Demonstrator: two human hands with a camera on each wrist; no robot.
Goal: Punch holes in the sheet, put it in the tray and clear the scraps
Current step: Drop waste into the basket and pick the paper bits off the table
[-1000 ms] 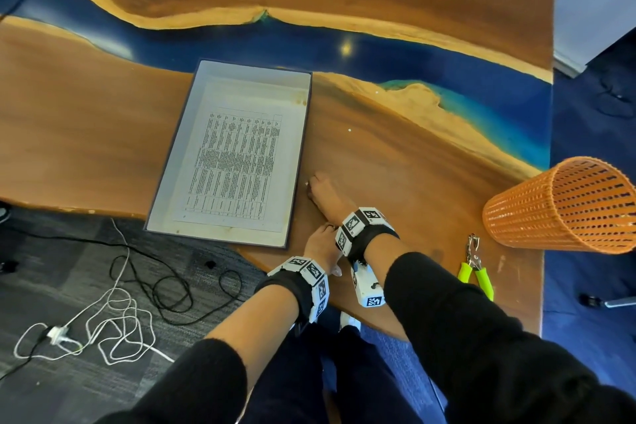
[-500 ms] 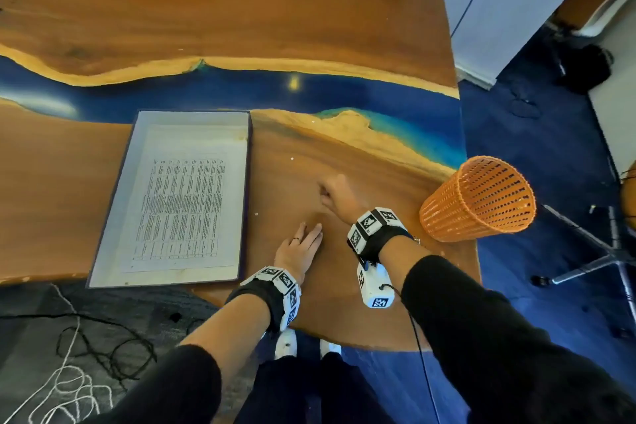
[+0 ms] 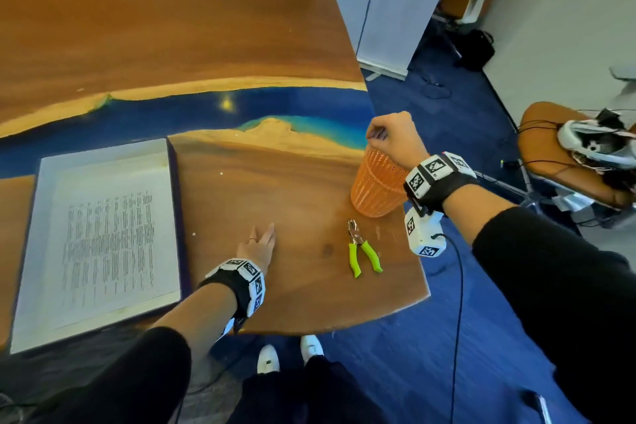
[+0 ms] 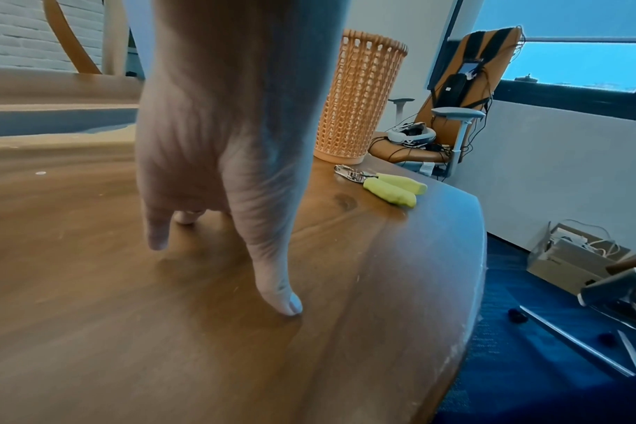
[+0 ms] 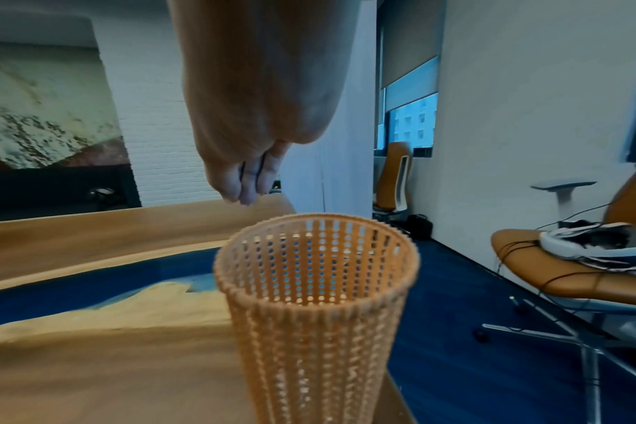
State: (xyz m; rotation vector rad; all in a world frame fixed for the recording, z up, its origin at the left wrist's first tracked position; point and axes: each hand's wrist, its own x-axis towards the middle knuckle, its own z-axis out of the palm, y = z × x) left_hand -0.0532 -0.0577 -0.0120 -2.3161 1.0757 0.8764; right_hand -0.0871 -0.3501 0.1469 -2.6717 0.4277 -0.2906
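The sheet (image 3: 103,248) already lies in the tray (image 3: 173,217); the right hand (image 3: 392,138), fingertips bunched, hovers over the orange basket (image 3: 375,189), apparently dropping scraps. The left hand (image 3: 260,246) rests flat-fingered on the table (image 3: 296,279), specks (image 3: 193,234) remaining.

Person, seen from the head camera.

- Sleeves: black, long, pushed back from both forearms.
- Left wrist band (image 3: 237,282): black strap ringed with white blocks, each printed with a black square code marker.
- Left hand (image 3: 258,246): a thin ring on one finger.
- Right wrist band (image 3: 438,179): same black strap and white marker blocks.
- Right wrist camera (image 3: 424,234): white housing hung under the band on a black mount, with code markers on its faces.
- Cable (image 3: 459,303): thin, black, running from the white housing down to the near edge of view.
- Trousers: dark.
- Shoes (image 3: 290,356): white, a pair, toes showing below the table's near edge.
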